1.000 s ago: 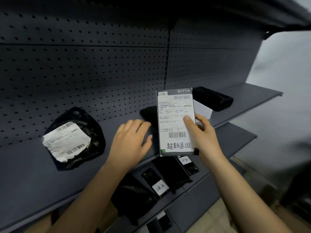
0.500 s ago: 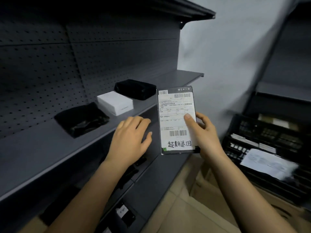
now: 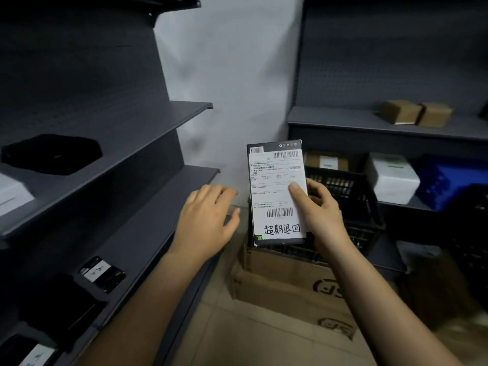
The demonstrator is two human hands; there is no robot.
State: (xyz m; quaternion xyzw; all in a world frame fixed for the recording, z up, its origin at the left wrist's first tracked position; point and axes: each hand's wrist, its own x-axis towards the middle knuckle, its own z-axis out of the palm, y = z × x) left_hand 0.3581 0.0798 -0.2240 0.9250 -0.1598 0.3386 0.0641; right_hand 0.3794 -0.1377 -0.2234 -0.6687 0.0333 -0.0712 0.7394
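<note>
My right hand [image 3: 320, 215] grips a flat black box [image 3: 274, 194] upright in front of me, thumb pressed on its white shipping label with barcodes and handwritten characters. My left hand [image 3: 208, 220] hovers just left of the box with relaxed, slightly spread fingers, holding nothing and not touching the box.
Dark grey shelving [image 3: 111, 159] runs along the left, carrying a black parcel [image 3: 50, 154] and labelled black items [image 3: 101, 273]. Behind the box stands a black plastic crate [image 3: 351, 196] on cardboard boxes [image 3: 290, 283]. Right-hand shelves hold brown cartons [image 3: 414, 112], a white box [image 3: 390, 178] and a blue crate [image 3: 449, 180].
The view has swung right, away from the left shelving toward the corner with the crate and cardboard boxes. Both hands keep the same pose, the box still held upright.
</note>
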